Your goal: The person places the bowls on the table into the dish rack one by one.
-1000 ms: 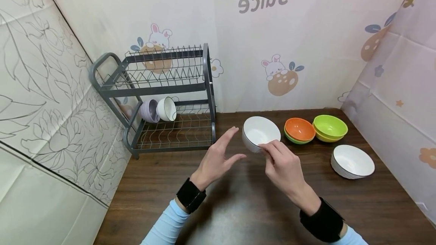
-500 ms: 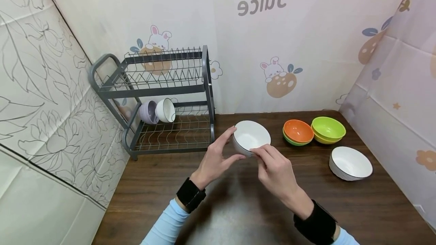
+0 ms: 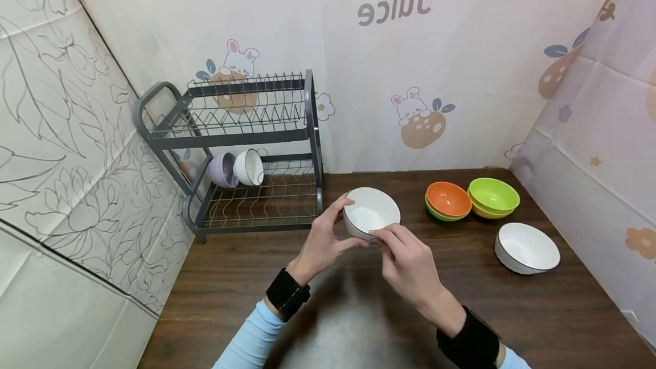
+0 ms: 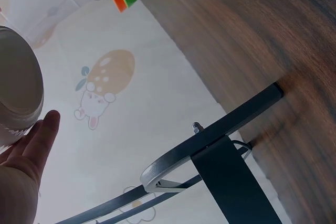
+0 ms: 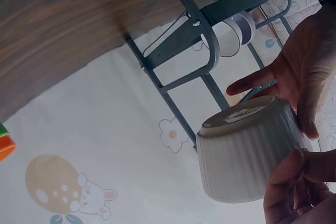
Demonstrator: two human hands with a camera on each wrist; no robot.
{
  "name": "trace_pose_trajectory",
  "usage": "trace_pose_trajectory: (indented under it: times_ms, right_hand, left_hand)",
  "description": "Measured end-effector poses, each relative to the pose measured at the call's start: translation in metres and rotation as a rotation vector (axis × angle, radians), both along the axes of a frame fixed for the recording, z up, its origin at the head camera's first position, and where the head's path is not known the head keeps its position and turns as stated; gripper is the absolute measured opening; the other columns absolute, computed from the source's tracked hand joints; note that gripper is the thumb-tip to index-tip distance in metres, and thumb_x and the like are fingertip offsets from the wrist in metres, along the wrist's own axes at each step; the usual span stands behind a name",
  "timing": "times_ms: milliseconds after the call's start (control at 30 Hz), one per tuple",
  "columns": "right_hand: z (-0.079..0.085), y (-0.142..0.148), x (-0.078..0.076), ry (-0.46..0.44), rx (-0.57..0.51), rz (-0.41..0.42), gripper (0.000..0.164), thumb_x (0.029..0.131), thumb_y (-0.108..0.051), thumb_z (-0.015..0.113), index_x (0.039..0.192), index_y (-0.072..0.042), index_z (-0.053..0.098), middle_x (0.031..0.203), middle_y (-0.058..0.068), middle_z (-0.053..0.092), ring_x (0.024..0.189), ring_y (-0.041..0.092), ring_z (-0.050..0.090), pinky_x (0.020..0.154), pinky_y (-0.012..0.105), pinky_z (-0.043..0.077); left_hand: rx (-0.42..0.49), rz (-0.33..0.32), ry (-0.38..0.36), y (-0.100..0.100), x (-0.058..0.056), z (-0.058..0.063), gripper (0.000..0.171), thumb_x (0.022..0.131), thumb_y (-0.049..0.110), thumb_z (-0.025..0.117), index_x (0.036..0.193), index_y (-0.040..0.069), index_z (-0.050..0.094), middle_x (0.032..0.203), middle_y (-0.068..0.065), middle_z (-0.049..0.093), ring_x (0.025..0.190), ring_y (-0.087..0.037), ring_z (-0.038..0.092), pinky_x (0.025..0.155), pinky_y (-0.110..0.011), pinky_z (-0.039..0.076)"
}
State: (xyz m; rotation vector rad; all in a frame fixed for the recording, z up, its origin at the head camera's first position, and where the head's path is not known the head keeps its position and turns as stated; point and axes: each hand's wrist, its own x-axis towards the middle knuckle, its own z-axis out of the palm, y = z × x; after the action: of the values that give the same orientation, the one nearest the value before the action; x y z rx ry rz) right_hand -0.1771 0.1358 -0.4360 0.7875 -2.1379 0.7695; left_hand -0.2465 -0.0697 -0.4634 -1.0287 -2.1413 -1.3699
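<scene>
A white ribbed bowl point(image 3: 372, 209) with a dark rim is held above the table, its mouth tilted toward the head camera. My right hand point(image 3: 410, 266) pinches its near rim between thumb and fingers. On the other side my left hand point(image 3: 320, 246) holds the bowl between its fingers and thumb. The right wrist view shows the bowl's ribbed wall and base, with the left hand point(image 5: 310, 66) beside it. To the left, a two-tier dish rack point(image 3: 230, 141) bears a lavender bowl point(image 3: 221, 170) and a white bowl point(image 3: 249, 167) on its lower tier.
At the back right, an orange bowl point(image 3: 448, 198) sits in a green one, beside a lime bowl point(image 3: 494, 193) in a yellow one. Another white bowl point(image 3: 528, 248) stands nearer on the dark wooden table point(image 3: 328, 323). Printed cloth walls point(image 3: 359, 84) enclose the back and sides.
The right hand has carried the white bowl leftward and slightly nearer, into the left hand. The left hand has stayed about in place, its fingers and thumb now against the bowl.
</scene>
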Motion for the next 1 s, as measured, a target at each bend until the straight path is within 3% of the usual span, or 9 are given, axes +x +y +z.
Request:
trace_pose_trajectory:
  times_ms: [267, 500, 633, 733, 833, 1000]
  right_hand:
    - [-0.004, -0.002, -0.003, -0.041, -0.012, 0.02, 0.015, 0.099, 0.0, 0.063, 0.107, -0.004, 0.075, 0.099, 0.007, 0.069, 0.086, 0.02, 0.065, 0.074, 0.04, 0.061]
    - [-0.013, -0.007, -0.008, -0.045, -0.043, 0.024, 0.026, 0.084, 0.012, 0.074, 0.104, -0.005, 0.077, 0.1, 0.003, 0.071, 0.085, 0.018, 0.068, 0.072, 0.039, 0.062]
    - [-0.017, -0.011, -0.014, -0.022, -0.037, 0.015, 0.03, 0.083, 0.012, 0.072, 0.108, -0.005, 0.078, 0.105, 0.005, 0.074, 0.09, 0.021, 0.069, 0.07, 0.038, 0.062]
    - [-0.021, -0.011, -0.02, -0.027, -0.053, 0.011, 0.037, 0.082, 0.014, 0.069, 0.113, -0.004, 0.077, 0.112, 0.008, 0.074, 0.086, 0.02, 0.066, 0.064, 0.031, 0.059]
    - [-0.028, -0.01, -0.029, -0.074, -0.08, -0.016, 0.042, 0.083, 0.015, 0.066, 0.119, -0.004, 0.076, 0.119, 0.01, 0.073, 0.084, 0.019, 0.063, 0.059, 0.029, 0.051]
    - [-0.042, -0.012, -0.045, -0.241, -0.066, -0.063, 0.048, 0.086, 0.014, 0.063, 0.129, -0.005, 0.072, 0.13, 0.013, 0.07, 0.093, 0.022, 0.068, 0.064, 0.035, 0.052]
  left_hand:
    - [0.047, 0.021, 0.053, -0.004, 0.002, 0.001, 0.083, 0.07, 0.01, 0.099, 0.139, 0.008, 0.052, 0.161, -0.014, 0.046, 0.134, -0.028, 0.057, 0.099, -0.036, 0.057]
    - [0.029, 0.061, 0.169, -0.01, 0.002, 0.002, 0.077, 0.07, 0.007, 0.099, 0.133, 0.005, 0.056, 0.162, -0.02, 0.043, 0.143, -0.032, 0.05, 0.105, -0.038, 0.053]
    - [-0.043, 0.122, 0.253, -0.021, 0.003, 0.007, 0.073, 0.07, 0.007, 0.099, 0.131, 0.005, 0.058, 0.162, -0.021, 0.043, 0.147, -0.034, 0.045, 0.112, -0.042, 0.046]
    - [-0.115, 0.189, 0.324, -0.031, 0.004, 0.009, 0.072, 0.07, 0.004, 0.099, 0.131, 0.007, 0.06, 0.161, -0.02, 0.044, 0.148, -0.036, 0.043, 0.113, -0.043, 0.045]
    - [-0.171, 0.248, 0.384, -0.042, 0.005, 0.01, 0.072, 0.069, 0.002, 0.099, 0.131, 0.009, 0.062, 0.16, -0.02, 0.045, 0.148, -0.038, 0.042, 0.113, -0.044, 0.046]
    - [-0.207, 0.309, 0.432, -0.059, 0.007, 0.011, 0.074, 0.068, 0.001, 0.099, 0.132, 0.01, 0.063, 0.159, -0.023, 0.046, 0.147, -0.04, 0.044, 0.111, -0.045, 0.048]
